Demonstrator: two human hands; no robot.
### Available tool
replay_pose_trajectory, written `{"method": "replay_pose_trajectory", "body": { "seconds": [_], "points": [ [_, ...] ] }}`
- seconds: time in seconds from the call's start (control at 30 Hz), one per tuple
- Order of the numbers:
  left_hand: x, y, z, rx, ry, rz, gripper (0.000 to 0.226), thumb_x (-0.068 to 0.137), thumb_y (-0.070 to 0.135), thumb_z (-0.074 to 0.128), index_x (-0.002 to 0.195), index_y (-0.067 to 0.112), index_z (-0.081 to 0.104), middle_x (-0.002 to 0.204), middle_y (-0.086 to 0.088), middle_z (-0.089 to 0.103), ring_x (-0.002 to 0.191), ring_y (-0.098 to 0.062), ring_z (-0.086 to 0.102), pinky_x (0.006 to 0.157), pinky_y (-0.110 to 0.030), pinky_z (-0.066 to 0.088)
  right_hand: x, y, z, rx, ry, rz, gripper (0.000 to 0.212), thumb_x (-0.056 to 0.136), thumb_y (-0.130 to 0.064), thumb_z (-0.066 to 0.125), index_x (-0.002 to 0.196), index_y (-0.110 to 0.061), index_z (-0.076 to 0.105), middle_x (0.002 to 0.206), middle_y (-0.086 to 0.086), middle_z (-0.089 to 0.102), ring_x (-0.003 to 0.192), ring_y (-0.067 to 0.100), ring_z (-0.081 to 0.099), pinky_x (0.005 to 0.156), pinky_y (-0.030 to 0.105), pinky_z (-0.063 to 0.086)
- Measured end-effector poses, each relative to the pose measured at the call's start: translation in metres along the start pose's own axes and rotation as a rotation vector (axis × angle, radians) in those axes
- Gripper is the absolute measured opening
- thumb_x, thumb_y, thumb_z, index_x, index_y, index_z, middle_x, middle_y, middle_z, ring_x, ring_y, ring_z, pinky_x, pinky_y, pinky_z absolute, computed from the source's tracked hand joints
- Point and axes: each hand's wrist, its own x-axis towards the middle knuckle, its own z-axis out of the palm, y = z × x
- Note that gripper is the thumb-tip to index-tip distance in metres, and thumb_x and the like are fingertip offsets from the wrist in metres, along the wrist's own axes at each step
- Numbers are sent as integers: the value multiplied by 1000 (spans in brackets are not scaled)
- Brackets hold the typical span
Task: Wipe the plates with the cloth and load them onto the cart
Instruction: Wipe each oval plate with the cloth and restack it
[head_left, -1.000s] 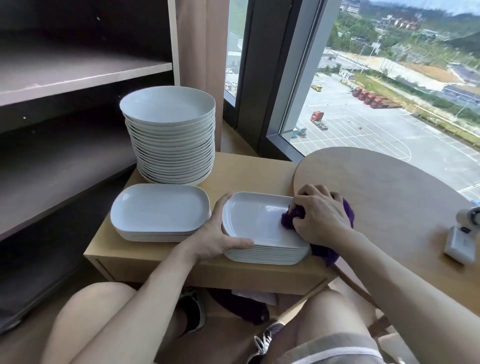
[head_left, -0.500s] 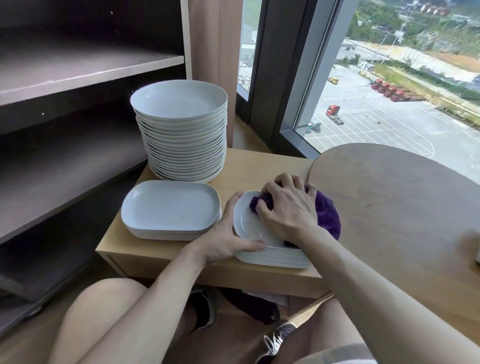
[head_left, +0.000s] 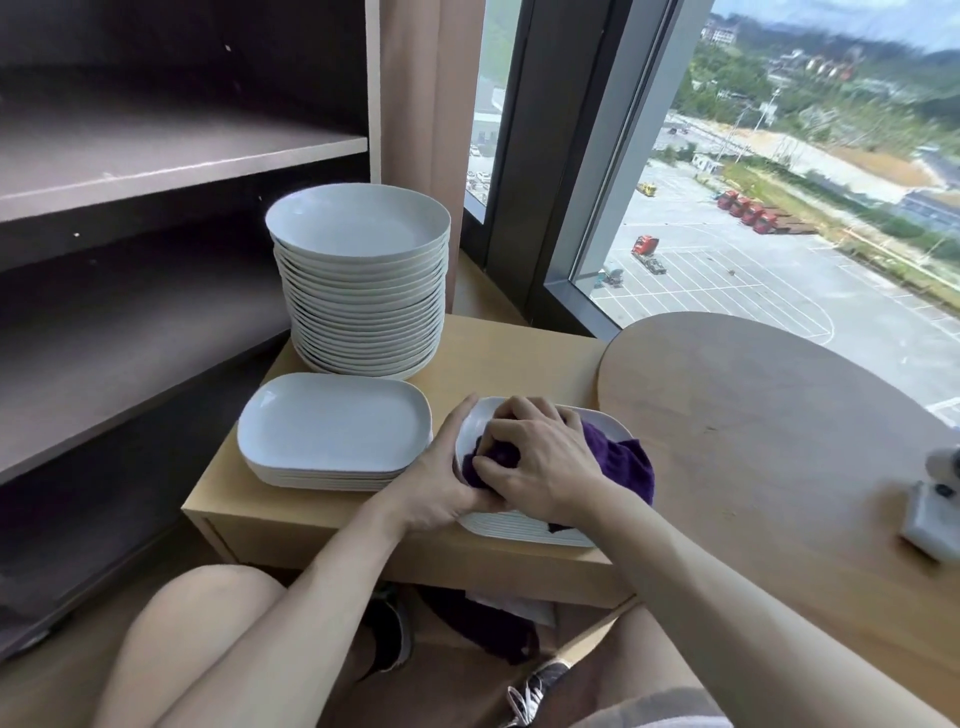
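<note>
Head: round plate stack (head_left: 363, 291) beside shelf (head_left: 156, 161)

Purple cloth (head_left: 623, 462), white plates (head_left: 332, 431), tan low table (head_left: 493, 353) — dark, perhaps grey-brown, shelves (head_left: 156, 156)

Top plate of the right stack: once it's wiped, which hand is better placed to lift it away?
Left. The left hand holds the top plate by its near-left edge, thumb over the rim; the right hand clutches the purple cloth lying on it.
</note>
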Motion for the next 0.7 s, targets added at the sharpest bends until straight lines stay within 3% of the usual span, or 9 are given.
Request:
{"method": "replay_pose_trajectory", "body": {
  "seconds": [0.07,0.23,0.4,0.53,0.7],
  "points": [
    [-1,-1,0,-2,16,-2,127,73,10,90,161,42,4,134,5,61,98,1,69,85,-16,52,-4,2,-1,-5,11,1,27,88,-62,49,87,-39,63,114,-18,50,118,11,38,107,42,27],
    [-1,2,-1,28,35,-15,128,64,34,96,157,51,9,135,20,53,118,5,60,94,-14,50,-19,14,-10,-36,12,49,36,86,-69,43,90,-39,64,112,-21,48,117,8,36,103,43,31],
    [-1,3,-4,64,29,-19,131,55,46,95,157,50,12,146,11,42,133,-10,48,114,-34,42,-34,40,-25,-139,-17,122,39,77,-75,42,86,-41,58,112,-20,47,118,12,40,103,40,30],
    [0,2,-2,77,30,-27,127,64,35,97,158,47,12,147,16,39,135,-9,44,115,-29,39,-34,61,-34,-225,6,182,30,83,-71,51,87,-42,55,110,-16,43,116,15,39,98,41,30],
    [3,0,-2,63,19,-46,125,70,24,95,159,44,10,144,20,39,131,1,45,107,-15,39,-29,70,-26,-234,174,363,35,90,-68,55,100,-38,68,120,-10,49,122,20,40,104,46,31]
  ]
}}
